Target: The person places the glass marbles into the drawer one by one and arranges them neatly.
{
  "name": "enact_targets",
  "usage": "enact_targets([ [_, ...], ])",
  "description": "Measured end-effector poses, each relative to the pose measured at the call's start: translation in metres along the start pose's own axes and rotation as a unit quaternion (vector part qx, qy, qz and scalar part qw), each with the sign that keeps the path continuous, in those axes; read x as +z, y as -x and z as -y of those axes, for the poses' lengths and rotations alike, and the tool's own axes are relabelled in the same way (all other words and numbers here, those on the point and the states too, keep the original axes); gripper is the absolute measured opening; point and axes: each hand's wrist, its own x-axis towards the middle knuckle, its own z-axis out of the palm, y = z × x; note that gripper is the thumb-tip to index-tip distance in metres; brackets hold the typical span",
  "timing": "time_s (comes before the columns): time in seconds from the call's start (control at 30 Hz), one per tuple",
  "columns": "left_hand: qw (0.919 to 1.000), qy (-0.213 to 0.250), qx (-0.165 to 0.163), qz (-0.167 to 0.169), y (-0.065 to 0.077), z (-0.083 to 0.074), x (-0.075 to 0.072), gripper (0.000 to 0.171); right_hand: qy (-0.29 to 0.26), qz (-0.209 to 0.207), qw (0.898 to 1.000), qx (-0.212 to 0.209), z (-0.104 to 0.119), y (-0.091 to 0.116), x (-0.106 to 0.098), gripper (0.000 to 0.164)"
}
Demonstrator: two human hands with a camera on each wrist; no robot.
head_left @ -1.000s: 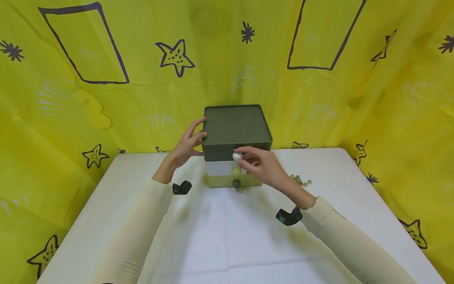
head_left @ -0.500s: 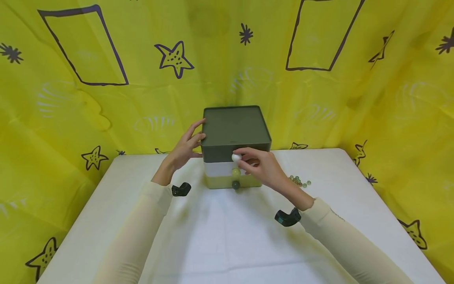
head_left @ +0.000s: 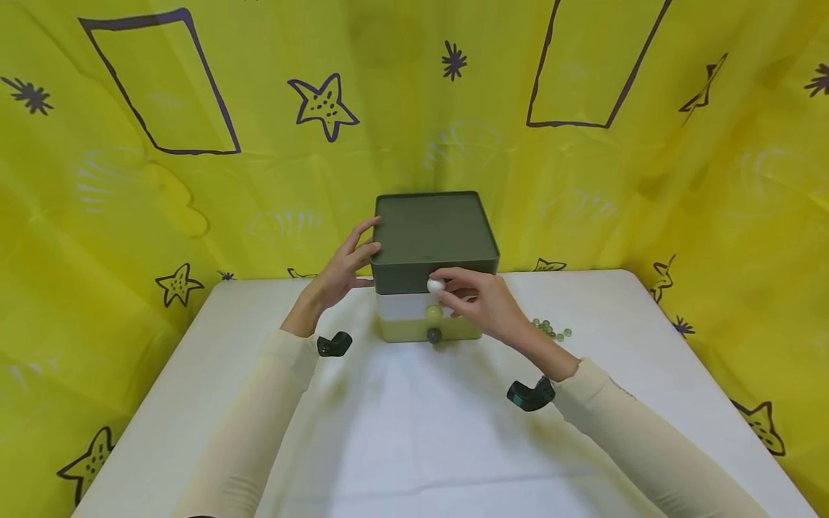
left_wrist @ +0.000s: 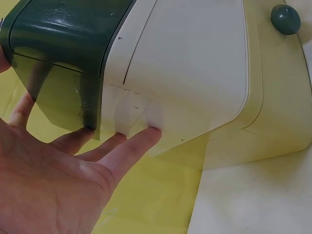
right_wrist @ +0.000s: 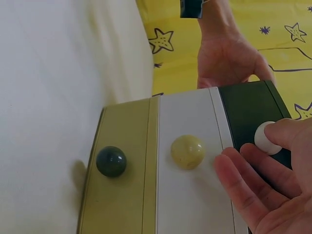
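Yellow curtain [head_left: 259, 79] behind, printed with dark starfish and outlines. Table [head_left: 414, 432] in front of it, white cloth, creased near the person. On the table toward its far edge, centred: a three-tier drawer box [head_left: 430, 230], upright, dark green top tier, white middle, pale yellow bottom.

Left hand [head_left: 340, 273] at the box's left side: fingers spread and fairly straight, tips resting against the wall, not grasping. Right hand [head_left: 482, 302] at the front, grasping: thumb and fingers pinch the white knob [head_left: 435, 286] on the green tier. Dark camera at each wrist.

Below the pinched knob, in a column: yellow knob [head_left: 434, 312] on the white tier, then dark green knob [head_left: 434, 335] on the yellow. Smallest: loose cluster of greenish marbles [head_left: 567, 332] on the cloth, right of the box, near the right forearm.
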Motion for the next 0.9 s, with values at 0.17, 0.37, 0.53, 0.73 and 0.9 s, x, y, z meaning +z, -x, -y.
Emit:
enact_targets([
  [0.17, 1.0, 0.006, -0.003, 0.006, 0.0, 0.001, 0.0, 0.066, -0.022, 0.012, 1.0, 0.015, 0.0, 0.001, 0.0, 0.028],
  [0.37, 0.9999, 0.01, 0.003, 0.014, -0.001, 0.002, -0.002, 0.065, -0.022, 0.021, 0.999, 0.013, 0.003, 0.004, -0.003, 0.03],
  [0.53, 0.9998, 0.004, 0.005, 0.017, -0.001, 0.004, -0.004, 0.064, -0.004, 0.03, 1.0, 0.006, 0.006, 0.009, -0.005, 0.029],
  [0.73, 0.9999, -0.005, 0.001, 0.016, 0.0, 0.004, -0.005, 0.061, 0.008, 0.033, 0.999, -0.01, 0.011, 0.019, -0.006, 0.03],
  [0.9, 0.9998, -0.011, 0.003, 0.016, 0.001, 0.004, -0.006, 0.062, 0.014, 0.034, 0.999, -0.019, 0.015, 0.028, -0.007, 0.03],
])
